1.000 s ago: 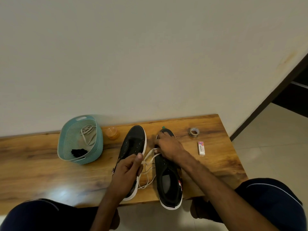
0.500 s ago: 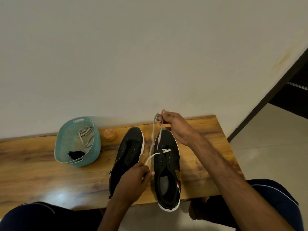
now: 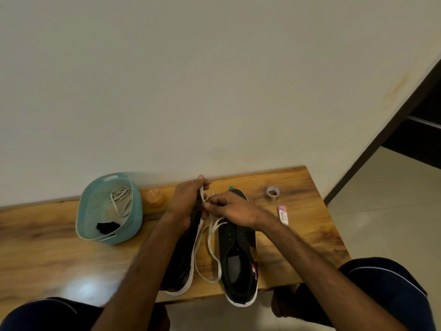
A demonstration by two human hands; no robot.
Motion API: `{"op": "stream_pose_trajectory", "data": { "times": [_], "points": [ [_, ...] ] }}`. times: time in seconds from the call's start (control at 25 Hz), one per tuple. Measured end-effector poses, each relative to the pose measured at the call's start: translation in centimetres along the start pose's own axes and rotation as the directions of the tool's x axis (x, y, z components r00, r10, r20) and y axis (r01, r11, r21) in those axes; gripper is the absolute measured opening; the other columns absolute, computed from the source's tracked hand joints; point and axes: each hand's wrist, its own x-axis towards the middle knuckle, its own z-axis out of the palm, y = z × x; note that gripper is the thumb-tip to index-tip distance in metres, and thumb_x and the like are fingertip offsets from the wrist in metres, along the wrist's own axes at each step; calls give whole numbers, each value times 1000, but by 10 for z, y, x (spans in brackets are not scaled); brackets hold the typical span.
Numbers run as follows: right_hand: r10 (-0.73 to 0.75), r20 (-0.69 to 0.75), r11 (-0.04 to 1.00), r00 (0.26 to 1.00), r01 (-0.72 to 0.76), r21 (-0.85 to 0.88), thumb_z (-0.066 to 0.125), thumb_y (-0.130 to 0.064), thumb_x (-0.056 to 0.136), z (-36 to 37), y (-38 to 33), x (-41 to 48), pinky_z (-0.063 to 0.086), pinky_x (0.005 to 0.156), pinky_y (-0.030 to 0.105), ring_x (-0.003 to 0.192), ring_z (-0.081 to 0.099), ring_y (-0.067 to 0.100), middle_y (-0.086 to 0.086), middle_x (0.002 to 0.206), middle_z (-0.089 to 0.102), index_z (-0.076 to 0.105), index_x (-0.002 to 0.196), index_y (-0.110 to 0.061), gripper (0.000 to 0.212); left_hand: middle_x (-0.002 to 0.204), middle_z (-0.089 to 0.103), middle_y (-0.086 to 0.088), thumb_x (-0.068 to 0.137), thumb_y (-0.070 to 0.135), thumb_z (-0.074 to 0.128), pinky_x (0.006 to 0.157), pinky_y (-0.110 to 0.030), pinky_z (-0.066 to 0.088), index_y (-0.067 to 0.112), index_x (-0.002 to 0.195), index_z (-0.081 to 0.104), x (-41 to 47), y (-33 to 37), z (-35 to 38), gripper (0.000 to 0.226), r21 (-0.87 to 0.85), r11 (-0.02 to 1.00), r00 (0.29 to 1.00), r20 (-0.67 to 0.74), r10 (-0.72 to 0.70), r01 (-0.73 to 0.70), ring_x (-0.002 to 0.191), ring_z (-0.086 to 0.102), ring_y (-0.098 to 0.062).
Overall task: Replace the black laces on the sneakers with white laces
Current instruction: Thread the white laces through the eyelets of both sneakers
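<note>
Left hand (image 3: 185, 206) forward now; basket (image 3: 133, 225): laces (image 3: 119, 196)

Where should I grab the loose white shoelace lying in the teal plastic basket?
Probably pinch the loose white shoelace at its bunched loops in the far end of the teal plastic basket, coming straight down from above: the basket's walls block the sides, and its top is open.
</note>
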Motion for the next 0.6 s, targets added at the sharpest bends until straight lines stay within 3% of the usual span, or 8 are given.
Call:
{"op": "stream_pose_trajectory", "data": {
  "times": [0.08,0.16,0.24,0.32,0.4,0.6],
  "points": [
    [74,16,996,997,-75,56,39,-39,105,3,4,1,50,81,27,81,66,8,-8,84,71,71,100,-9,44,84,60,-10,104,26,47,55,-31,46,7,90,66,3,-3,-4,30,28,992,991,-51,126,-124,65,54,-24],
    [175,-13,957,984,-167,237,35,-54,102,4,9,4,51,92,34,98,67,18,-1,98,72,68,111,-10,55,77,60,-8,104,19,45,58,-31,46,6,88,64,-5,-9,-10,28,74,968,970,58,235,-239,65,53,-25],
    [241,-1,812,971,-201,548,36,-58,99,2,11,8,48,101,45,101,66,23,3,101,70,65,115,-10,58,71,60,-1,103,14,44,57,-22,45,7,90,64,-20,-22,-18,25,209,938,945,237,227,-278,60,54,-13],
    [218,-5,672,976,-146,726,38,-49,102,-5,8,10,43,105,50,106,63,22,7,113,71,62,126,-8,53,72,61,3,103,16,46,59,-23,45,16,91,67,-29,-38,-28,25,385,876,929,332,164,-292,60,53,-8],
    [199,-54,644,979,-89,760,40,-39,104,-14,4,7,44,104,47,108,63,18,5,120,70,63,128,-13,42,75,63,1,102,18,47,64,-25,46,22,90,68,-34,-51,-39,25,521,801,935,331,127,-294,63,55,-6],
    [265,-205,677,942,-30,735,43,-30,105,-31,4,-1,47,94,41,87,64,13,-1,95,75,71,102,-17,30,82,65,5,102,24,48,62,-16,47,28,93,67,-49,-65,-43,21,685,664,938,336,78,-301,72,60,3]
  ]
}}
